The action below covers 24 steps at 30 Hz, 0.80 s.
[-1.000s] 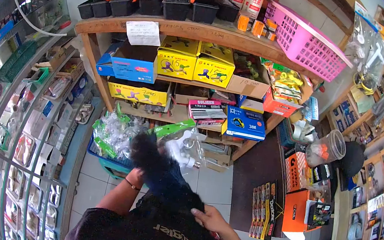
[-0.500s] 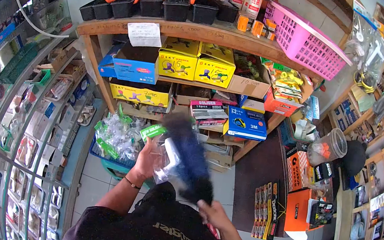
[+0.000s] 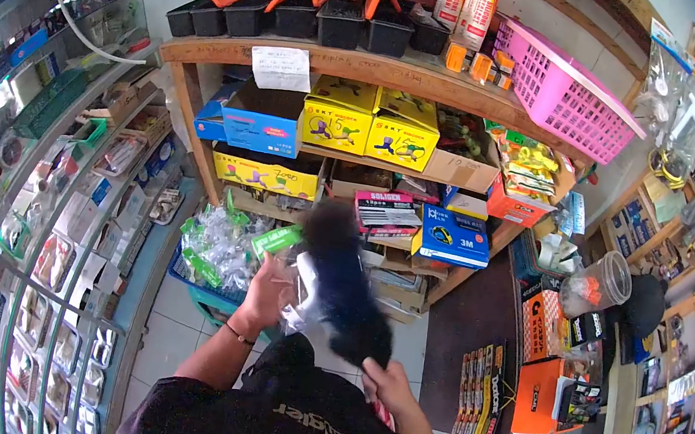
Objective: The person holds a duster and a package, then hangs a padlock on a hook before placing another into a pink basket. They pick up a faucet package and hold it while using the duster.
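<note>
My left hand (image 3: 265, 296) is closed around a clear plastic packet (image 3: 294, 285) with a green header card (image 3: 276, 241) and something white inside. In my right hand (image 3: 388, 387) is a long, fluffy dark blue and black duster (image 3: 342, 284), gripped at its lower end, with a bit of red showing below the fist. The duster is blurred by motion and slants up and left, overlapping the packet's right side in this view. A blue basket (image 3: 207, 283) heaped with similar clear packets with green cards (image 3: 222, 243) stands just left of my left hand.
Ahead is a wooden shelf (image 3: 344, 62) with black bins (image 3: 340, 25), yellow boxes (image 3: 340, 117) and a pink basket (image 3: 577, 94). A glass display case (image 3: 83, 245) runs along my left. At right, orange boxes (image 3: 539, 389) and a clear tub (image 3: 598, 286) sit near a dark surface (image 3: 459, 341).
The view has shifted slightly, so the shelf sits a little further right and lower. The duster is still blurred, and both hands keep their holds.
</note>
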Motion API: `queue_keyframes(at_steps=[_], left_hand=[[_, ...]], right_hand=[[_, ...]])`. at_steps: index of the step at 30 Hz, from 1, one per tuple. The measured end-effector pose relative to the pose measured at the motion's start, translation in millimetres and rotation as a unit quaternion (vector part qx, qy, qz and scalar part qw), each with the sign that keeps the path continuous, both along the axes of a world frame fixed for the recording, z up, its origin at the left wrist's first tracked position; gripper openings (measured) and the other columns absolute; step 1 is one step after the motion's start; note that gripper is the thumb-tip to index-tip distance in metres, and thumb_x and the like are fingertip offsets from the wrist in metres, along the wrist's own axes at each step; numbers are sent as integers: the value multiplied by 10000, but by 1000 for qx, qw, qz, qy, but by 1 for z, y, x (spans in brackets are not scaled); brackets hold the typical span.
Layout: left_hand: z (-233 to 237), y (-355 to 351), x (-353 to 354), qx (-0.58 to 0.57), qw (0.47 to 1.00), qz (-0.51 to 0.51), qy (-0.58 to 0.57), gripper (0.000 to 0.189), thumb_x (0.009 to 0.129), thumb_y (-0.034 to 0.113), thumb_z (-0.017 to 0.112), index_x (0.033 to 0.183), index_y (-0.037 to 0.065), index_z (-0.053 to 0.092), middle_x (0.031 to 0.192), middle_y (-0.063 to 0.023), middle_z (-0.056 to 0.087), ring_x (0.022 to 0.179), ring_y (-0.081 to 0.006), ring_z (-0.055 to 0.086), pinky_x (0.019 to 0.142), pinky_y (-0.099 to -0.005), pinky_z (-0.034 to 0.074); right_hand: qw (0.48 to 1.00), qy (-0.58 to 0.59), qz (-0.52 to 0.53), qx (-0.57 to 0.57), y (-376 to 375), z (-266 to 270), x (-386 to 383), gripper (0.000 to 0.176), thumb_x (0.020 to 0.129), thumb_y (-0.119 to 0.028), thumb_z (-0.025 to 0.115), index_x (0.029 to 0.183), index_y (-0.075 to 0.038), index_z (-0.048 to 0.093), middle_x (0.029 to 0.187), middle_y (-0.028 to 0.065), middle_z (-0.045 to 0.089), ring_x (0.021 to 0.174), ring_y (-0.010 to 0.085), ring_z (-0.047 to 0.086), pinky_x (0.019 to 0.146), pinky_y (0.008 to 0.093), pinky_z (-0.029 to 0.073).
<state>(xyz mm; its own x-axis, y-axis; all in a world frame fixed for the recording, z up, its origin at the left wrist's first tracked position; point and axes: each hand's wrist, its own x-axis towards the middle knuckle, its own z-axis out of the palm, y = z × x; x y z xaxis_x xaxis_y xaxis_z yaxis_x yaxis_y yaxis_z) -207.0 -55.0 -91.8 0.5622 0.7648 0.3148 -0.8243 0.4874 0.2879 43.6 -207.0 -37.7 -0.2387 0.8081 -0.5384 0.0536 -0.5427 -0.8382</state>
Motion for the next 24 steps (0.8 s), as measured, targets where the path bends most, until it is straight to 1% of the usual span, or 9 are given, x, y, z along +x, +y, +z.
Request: queue_keyframes(at_steps=[1,5,8,9,14,15,16,18,24], left_hand=[[52,-21,13,-96,974,120,167,510,873,482,354,1233,120,364,1074,-90,515,924,-224,523,837,-319,423],[22,-2,4,15,995,-80,-59,519,876,489,336,1216,101,386,1027,-76,542,912,-221,529,857,-348,413],[58,-16,16,-196,953,147,179,516,876,488,334,1209,97,393,976,-55,553,889,-192,535,810,-345,436],[45,-12,4,-12,998,59,29,513,874,490,336,1208,105,394,993,-66,545,898,-193,535,795,-342,442],[41,-13,11,-112,976,144,119,532,879,442,374,1274,90,319,1116,-99,499,1014,-244,490,913,-385,365],[43,-12,11,121,865,297,386,544,882,441,363,1284,77,319,1157,-104,474,1059,-249,459,949,-392,322],[45,-10,11,333,614,403,592,556,885,440,352,1293,64,319,1198,-109,449,1105,-254,428,985,-400,280],[73,-16,17,-140,962,159,172,559,882,477,334,1279,84,330,1096,-92,502,1012,-236,485,910,-390,362],[43,-17,15,-158,942,211,207,469,895,469,296,1187,120,407,962,-40,536,851,-186,536,750,-345,450]], right_hand=[[998,33,-24,38,4,-4,1,374,846,-379,517,623,-87,448,508,-14,411,405,91,394,392,249,363],[996,26,73,54,5,9,-5,387,867,-372,484,618,-79,443,509,-16,407,400,90,392,398,242,366],[994,3,105,32,11,0,1,390,869,-377,481,627,-74,440,511,-18,411,408,86,393,403,239,358],[997,37,48,51,14,-4,4,371,867,-367,489,643,-75,444,511,-20,408,416,81,387,400,237,347],[991,-12,136,16,15,6,1,394,871,-369,478,607,-80,437,493,-9,412,410,87,403,402,233,351],[987,-34,150,47,15,17,-2,410,868,-383,478,595,-80,434,491,-9,415,406,90,408,402,233,355],[982,-57,162,78,14,27,-4,426,865,-396,477,582,-80,431,489,-9,418,403,92,413,403,232,359],[998,17,40,53,19,7,0,429,856,-410,489,585,-81,434,490,-11,414,404,92,408,400,234,352],[993,-14,108,39,14,-2,4,428,856,-399,493,565,-94,419,481,-12,406,392,100,398,388,248,339]])
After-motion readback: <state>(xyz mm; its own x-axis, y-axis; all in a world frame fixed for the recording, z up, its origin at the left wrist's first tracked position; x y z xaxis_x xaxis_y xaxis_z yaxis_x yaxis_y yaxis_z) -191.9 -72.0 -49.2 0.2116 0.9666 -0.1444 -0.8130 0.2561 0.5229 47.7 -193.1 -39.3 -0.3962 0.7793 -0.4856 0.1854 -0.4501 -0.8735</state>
